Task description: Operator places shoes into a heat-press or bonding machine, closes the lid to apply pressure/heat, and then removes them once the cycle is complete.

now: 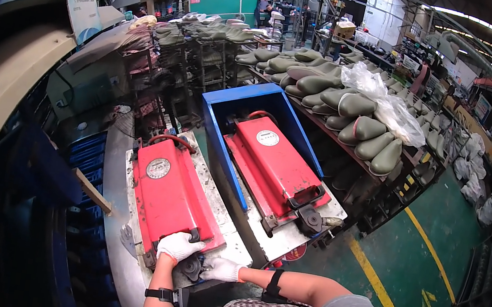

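Note:
A red metal mould-like box (170, 187) with a round dial plate lies on a white-stained base at the left. My left hand (179, 246), in a white knit glove, is closed over the black handle at its near end. My right hand (220, 269), gloved too, has its fingers at the black clamp (190, 267) just below that handle; the fingertips are partly hidden. A second red box (276, 163) of the same kind sits to the right, its far part inside a blue metal hood (247, 95). Its own black clamp (310, 219) is at its near end.
Olive-green shoes (358, 106) crowd a rack behind the boxes, with a clear plastic bag (383, 100) on top. A curved metal rim (119, 199) and a wooden bar (92, 191) stand at left. Yellow lines (375, 282) mark the green floor at right.

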`<state>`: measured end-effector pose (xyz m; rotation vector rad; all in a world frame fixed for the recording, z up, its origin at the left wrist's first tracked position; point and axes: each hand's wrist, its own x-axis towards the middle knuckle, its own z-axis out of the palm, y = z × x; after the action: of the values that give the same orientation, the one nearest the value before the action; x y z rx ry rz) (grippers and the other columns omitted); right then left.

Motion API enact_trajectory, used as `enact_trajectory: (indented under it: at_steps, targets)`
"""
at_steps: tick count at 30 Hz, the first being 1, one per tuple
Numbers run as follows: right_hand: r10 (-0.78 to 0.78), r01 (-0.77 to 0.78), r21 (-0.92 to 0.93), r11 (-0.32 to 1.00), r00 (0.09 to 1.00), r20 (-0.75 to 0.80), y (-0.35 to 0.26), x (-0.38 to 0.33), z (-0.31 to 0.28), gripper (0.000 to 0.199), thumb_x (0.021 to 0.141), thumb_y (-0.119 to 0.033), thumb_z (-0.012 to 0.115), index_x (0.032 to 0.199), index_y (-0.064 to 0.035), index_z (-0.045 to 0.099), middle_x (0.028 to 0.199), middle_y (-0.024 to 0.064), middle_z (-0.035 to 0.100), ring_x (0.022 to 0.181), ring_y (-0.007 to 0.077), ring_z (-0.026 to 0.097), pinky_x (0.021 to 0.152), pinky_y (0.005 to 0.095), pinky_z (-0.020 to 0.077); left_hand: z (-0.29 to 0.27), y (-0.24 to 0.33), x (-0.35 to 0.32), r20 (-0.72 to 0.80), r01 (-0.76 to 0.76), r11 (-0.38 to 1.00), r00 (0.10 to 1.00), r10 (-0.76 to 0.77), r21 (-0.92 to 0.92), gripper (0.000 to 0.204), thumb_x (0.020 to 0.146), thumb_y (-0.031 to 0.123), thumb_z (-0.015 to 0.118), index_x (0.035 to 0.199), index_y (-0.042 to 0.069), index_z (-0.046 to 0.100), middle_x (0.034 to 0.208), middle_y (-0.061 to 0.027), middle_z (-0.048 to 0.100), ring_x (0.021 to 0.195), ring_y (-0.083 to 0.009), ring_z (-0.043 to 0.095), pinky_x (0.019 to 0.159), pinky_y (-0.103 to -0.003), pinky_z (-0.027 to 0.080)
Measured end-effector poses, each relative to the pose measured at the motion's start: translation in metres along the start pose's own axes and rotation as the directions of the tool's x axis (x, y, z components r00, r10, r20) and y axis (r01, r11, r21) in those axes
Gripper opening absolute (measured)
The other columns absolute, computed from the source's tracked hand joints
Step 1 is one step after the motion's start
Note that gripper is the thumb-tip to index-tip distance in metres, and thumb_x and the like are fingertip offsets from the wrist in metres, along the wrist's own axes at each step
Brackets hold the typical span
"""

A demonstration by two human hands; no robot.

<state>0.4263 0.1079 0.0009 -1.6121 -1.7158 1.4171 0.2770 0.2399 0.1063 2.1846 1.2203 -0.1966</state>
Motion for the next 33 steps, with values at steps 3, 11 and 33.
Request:
enact_trajectory:
  at_steps: [3,11,33]
  targets:
    - [-0.011,0.011,-0.009,1.0,1.0,0.022,0.002,0.002,0.002,0.061,0.089,-0.043,0.07,0.128,0.0042,0.065,0.12,0.0276,0.07,0.113,0.0381,0.068,0.099,0.0432,0.0512,0.0,-0.002,-0.001,-0.01,-0.017,1.0,1.0,0.017,0.006,0.07,0.077,0.069,0.073,0.098,0.002,0.077,0.095,-0.0214,0.077,0.093,-0.0334,0.075,0.085,-0.041,0.055]
    - [0.025,-0.027,0.044,0.999,0.999,0.044,-0.004,-0.001,0.0,0.055,0.092,-0.036,0.07,0.131,0.0018,0.065,0.118,0.0214,0.073,0.109,0.0309,0.069,0.099,0.0402,0.0514,0.0,-0.003,-0.002,0.001,0.006,1.0,1.0,-0.006,0.027,0.07,0.077,0.07,0.071,0.098,0.003,0.078,0.097,-0.021,0.077,0.095,-0.0344,0.075,0.086,-0.041,0.055]
    - [0.159,-0.183,0.293,0.938,0.982,0.107,-0.029,-0.011,0.0,0.044,0.093,-0.038,0.073,0.114,0.0005,0.067,0.087,0.0087,0.067,0.078,0.0179,0.063,0.069,0.0349,0.0517,-0.003,-0.003,-0.011,-0.037,0.018,0.999,0.999,-0.016,0.046,0.074,0.075,0.074,0.07,0.093,0.004,0.078,0.096,-0.0215,0.077,0.093,-0.035,0.075,0.086,-0.042,0.055]
